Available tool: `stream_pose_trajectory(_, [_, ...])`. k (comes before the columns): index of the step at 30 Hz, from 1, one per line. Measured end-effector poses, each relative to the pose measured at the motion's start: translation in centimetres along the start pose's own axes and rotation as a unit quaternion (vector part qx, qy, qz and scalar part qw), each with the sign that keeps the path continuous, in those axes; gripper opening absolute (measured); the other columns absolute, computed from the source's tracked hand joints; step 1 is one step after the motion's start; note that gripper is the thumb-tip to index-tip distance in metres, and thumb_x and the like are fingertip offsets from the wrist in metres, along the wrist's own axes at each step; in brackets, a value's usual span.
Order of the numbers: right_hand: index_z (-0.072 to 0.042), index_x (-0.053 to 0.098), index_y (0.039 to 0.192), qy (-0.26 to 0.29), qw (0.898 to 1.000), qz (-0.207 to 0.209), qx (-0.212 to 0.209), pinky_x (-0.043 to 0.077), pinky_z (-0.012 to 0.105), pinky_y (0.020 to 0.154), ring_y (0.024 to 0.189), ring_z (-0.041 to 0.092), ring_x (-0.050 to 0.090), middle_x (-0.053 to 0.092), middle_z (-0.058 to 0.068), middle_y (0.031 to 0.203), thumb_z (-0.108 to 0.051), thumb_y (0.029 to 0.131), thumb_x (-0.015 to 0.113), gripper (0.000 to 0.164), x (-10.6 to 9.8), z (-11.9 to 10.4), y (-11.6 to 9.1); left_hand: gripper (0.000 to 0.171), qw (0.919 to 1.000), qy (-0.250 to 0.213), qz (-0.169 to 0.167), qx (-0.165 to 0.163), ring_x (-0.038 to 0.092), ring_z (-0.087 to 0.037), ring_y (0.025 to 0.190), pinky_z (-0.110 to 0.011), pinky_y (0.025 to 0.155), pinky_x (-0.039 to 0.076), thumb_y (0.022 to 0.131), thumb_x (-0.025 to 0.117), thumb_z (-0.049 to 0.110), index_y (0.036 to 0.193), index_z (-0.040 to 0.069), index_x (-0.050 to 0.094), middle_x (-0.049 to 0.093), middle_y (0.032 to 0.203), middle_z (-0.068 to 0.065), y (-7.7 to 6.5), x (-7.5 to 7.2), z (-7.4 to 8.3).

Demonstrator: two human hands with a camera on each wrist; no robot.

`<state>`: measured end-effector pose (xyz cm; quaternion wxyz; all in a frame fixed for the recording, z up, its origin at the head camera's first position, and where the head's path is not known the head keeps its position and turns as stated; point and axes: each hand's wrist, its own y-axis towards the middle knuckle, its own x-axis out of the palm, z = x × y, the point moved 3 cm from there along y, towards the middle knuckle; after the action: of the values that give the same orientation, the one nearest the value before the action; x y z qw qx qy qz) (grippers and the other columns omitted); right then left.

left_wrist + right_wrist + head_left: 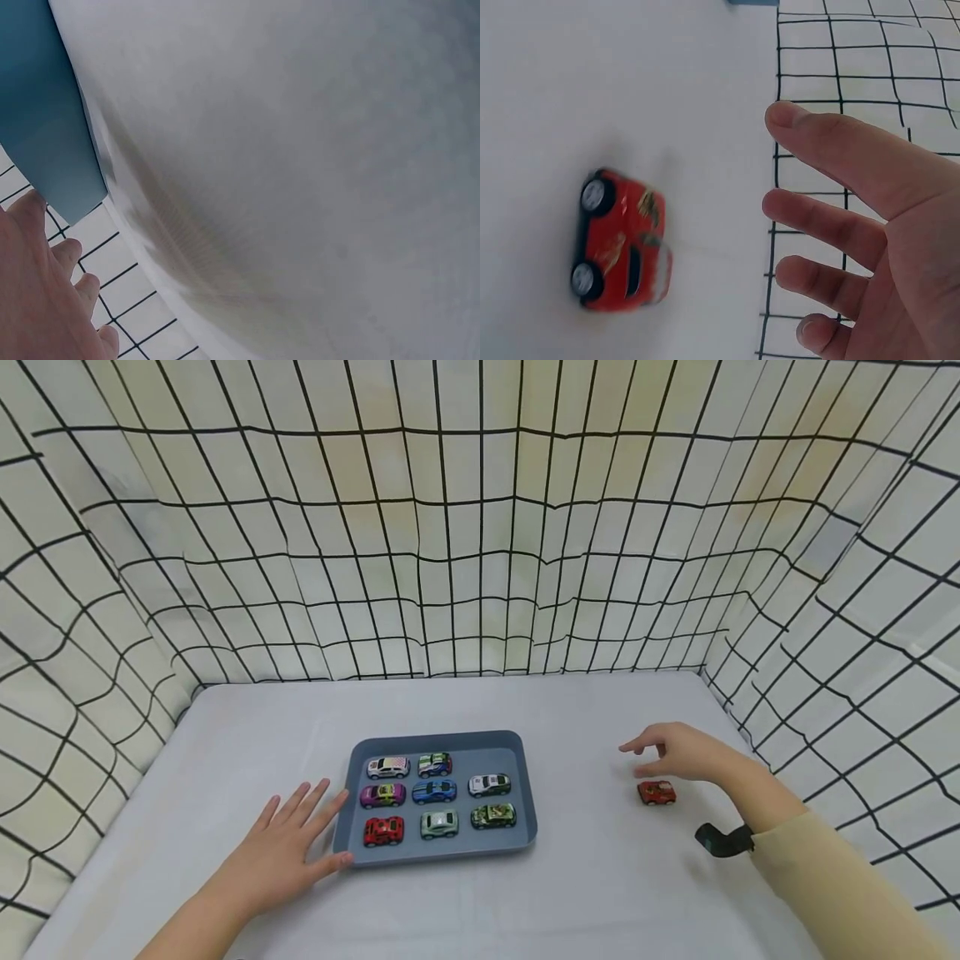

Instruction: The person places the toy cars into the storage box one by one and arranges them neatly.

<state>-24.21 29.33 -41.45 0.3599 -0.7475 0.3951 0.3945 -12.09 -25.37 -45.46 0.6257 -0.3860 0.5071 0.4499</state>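
A blue-grey tray [480,853] lies on the white table with several toy cars in it, among them a red car [383,832], a blue car [434,791] and a camouflage car [493,816]. At the tray's left edge my left hand [281,847] has its fingers spread, the fingertips and thumb at the rim. Another red toy car [657,792] stands on the table to the right of the tray. My right hand [686,753] hovers just behind this car, fingers parted and holding nothing. The right wrist view shows the red car [626,244] apart from the fingers.
Black grid netting [480,527] over white cloth walls the table at the back and both sides. A dark wrist camera [723,841] sits at the right wrist. White tabletop [585,860] lies between the tray and the single red car.
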Motion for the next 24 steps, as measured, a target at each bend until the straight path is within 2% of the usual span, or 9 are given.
stream_pose_trajectory(5, [-0.021, 0.072, 0.124, 0.002, 1.0, -0.014, 0.024, 0.05, 0.032, 0.067, 0.089, 0.02, 0.053, 0.065, 0.005, 0.12, -0.03, 0.086, 0.078, 0.039, 0.0, 1.1, -1.2, 0.094, 1.0, -0.002, -0.006, -0.003, 0.019, -0.044, 0.146, -0.066, 0.115, 0.01, 0.084, 0.049, 0.08, 0.155, 0.019, 0.037, 0.026, 0.161, -0.017, -0.1, 0.1, 0.0])
stream_pose_trajectory(11, [-0.021, 0.072, 0.123, 0.0, 0.999, -0.04, 0.033, 0.05, 0.032, 0.068, 0.093, 0.022, 0.053, 0.065, 0.003, 0.116, -0.026, 0.084, 0.08, 0.04, 0.6, 2.1, -2.3, 0.095, 1.0, 0.001, -0.007, -0.005, 0.019, -0.044, 0.146, -0.066, 0.115, 0.01, 0.083, 0.047, 0.081, 0.155, 0.019, 0.037, 0.025, 0.161, -0.018, 0.0, 0.0, 0.0])
stream_pose_trajectory(16, [-0.024, 0.073, 0.12, 0.007, 0.998, -0.052, 0.043, 0.05, 0.033, 0.07, 0.097, 0.023, 0.053, 0.063, 0.001, 0.118, -0.024, 0.081, 0.083, 0.04, 1.5, 3.0, -2.5, 0.095, 1.0, 0.0, -0.005, -0.003, 0.019, -0.044, 0.146, -0.066, 0.115, 0.011, 0.083, 0.047, 0.081, 0.155, 0.019, 0.037, 0.026, 0.161, -0.017, 0.0, 0.0, -0.1])
stream_pose_trajectory(24, [-0.024, 0.074, 0.116, 0.008, 0.998, -0.051, 0.032, 0.051, 0.033, 0.072, 0.095, 0.021, 0.055, 0.063, -0.005, 0.107, -0.022, 0.081, 0.083, 0.036, 2.2, 3.3, -2.1, 0.095, 1.0, -0.001, -0.007, -0.002, 0.019, -0.045, 0.146, -0.066, 0.115, 0.011, 0.084, 0.049, 0.08, 0.155, 0.018, 0.037, 0.026, 0.161, -0.018, 0.1, 0.1, -0.1])
